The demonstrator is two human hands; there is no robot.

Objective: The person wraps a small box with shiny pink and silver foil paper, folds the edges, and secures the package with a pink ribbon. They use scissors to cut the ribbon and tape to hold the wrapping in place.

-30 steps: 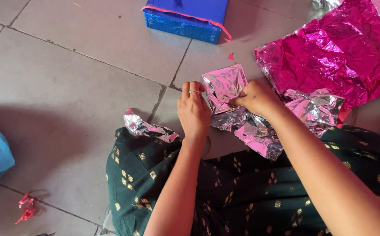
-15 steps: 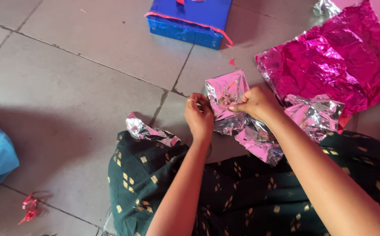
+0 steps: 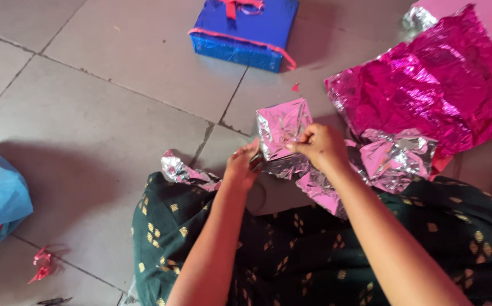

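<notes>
Head view: beyond the right hand, a large crumpled magenta foil sheet is spread on the tiled floor, and a blue wrapped box is set well ahead of both hands. Between the hands, a small silver-foil parcel is being wrapped. Its top flap is pinched by the right hand, while its near left corner is steadied by the left hand, whose grip is probably closed but is partly hidden. Next, the pinched fold likely needs pressing flat.

silver foil parcel, magenta foil sheet, blue box.
</notes>
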